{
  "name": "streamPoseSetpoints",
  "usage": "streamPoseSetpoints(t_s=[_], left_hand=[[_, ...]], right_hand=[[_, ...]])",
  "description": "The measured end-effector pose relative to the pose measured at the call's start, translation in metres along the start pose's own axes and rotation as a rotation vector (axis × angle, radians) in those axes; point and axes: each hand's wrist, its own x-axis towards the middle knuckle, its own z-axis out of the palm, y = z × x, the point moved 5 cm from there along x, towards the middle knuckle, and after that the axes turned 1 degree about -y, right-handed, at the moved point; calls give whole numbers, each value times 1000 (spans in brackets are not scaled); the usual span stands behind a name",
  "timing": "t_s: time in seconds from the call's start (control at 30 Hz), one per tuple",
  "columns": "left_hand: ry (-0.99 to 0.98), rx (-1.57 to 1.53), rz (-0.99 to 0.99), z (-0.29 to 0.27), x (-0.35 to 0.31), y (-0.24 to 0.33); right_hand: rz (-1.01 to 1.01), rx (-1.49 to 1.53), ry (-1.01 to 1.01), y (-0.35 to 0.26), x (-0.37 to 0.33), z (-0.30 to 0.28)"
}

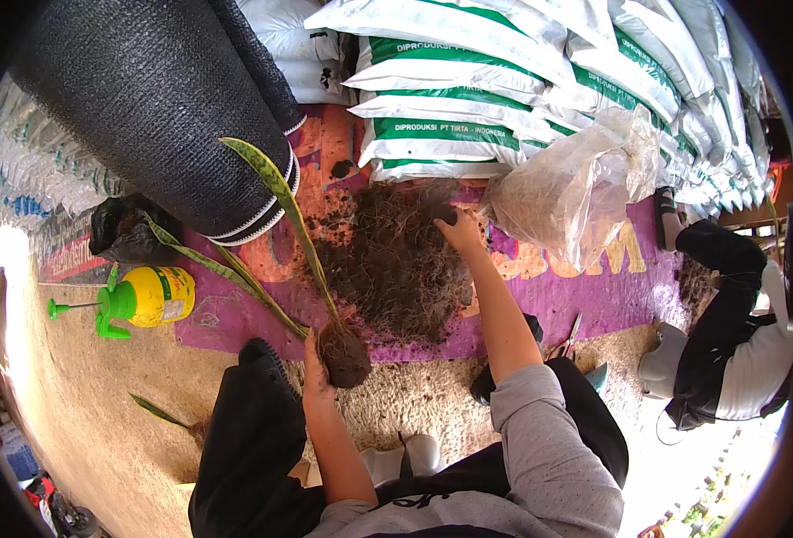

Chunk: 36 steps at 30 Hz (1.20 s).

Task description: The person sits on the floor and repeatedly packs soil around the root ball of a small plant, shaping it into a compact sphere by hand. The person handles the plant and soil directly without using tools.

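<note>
A snake plant (pixel 294 215) with long, yellow-edged leaves leans up and left from a dark, round root ball (pixel 343 357). My left hand (pixel 316 369) is closed around the left side of that root ball, holding it above the floor in front of my knees. Ahead of me a heap of dark soil and tangled fine roots (pixel 403 269) lies on a purple and orange printed sheet (pixel 540 305). At the heap's far right edge, my right hand (pixel 461 233) grips a dark clump of soil (pixel 445 215); its fingertips are partly hidden.
A yellow spray bottle (pixel 161 296) with a green pump lies left. Black net rolls (pixel 163 108) rise behind it. White and green sacks (pixel 441 134) are stacked at the back, beside a clear plastic bag (pixel 576 193). Scissors (pixel 570 337) lie right, near another seated person (pixel 728 332).
</note>
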Motion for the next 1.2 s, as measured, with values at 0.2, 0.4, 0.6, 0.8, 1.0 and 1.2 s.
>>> streamPoseSetpoints(t_s=[0.2, 0.4, 0.6, 0.8, 1.0, 1.2], left_hand=[[22, 91, 19, 1, -12, 8], [119, 20, -23, 4, -23, 21], [31, 102, 34, 17, -25, 21], [-71, -7, -10, 21, -22, 16], [-7, 67, 7, 15, -20, 15], [23, 12, -17, 12, -1, -4]], right_hand=[[-42, 78, 29, -2, -15, -10], [-21, 380, 65, 24, -18, -20], [138, 959, 71, -20, -44, -59], [33, 581, 46, -29, -33, -82], [-3, 183, -65, 37, -37, -36], [-34, 269, -3, 70, -31, 9]])
